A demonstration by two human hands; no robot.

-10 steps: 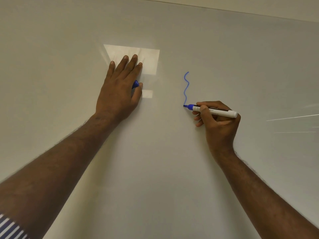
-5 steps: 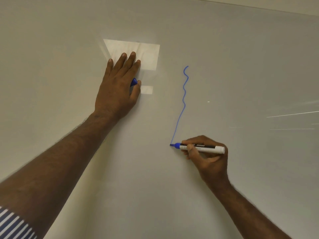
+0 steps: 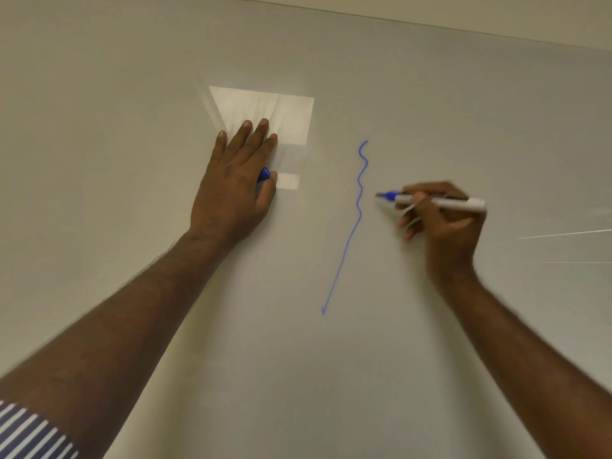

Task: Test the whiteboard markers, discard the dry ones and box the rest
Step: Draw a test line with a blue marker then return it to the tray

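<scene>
A: Where is the marker right now?

B: The marker (image 3: 433, 200) is in the right hand (image 3: 443, 223), lying nearly level, with its blue tip pointing left. The tip sits just right of the blue line (image 3: 359, 207); whether it touches the whiteboard (image 3: 430, 94) I cannot tell, since that hand is blurred.

A: And the grip on it?

B: The fingers are curled round the white barrel, pinching it near the front end.

A: What does the line look like?

B: Wavy at the top, then a long straight slant down and to the left, ending in a small hook.

A: The other hand?

B: The left hand (image 3: 235, 187) lies flat against the whiteboard, fingers straight and close together, pointing up. A blue cap (image 3: 263, 174) peeks out between the thumb and the palm, tucked there.

A: Anything else?

B: A bright rectangular reflection (image 3: 271, 107) shines on the whiteboard just above the left fingertips, and a striped sleeve (image 3: 29, 432) shows at the lower left corner.
</scene>
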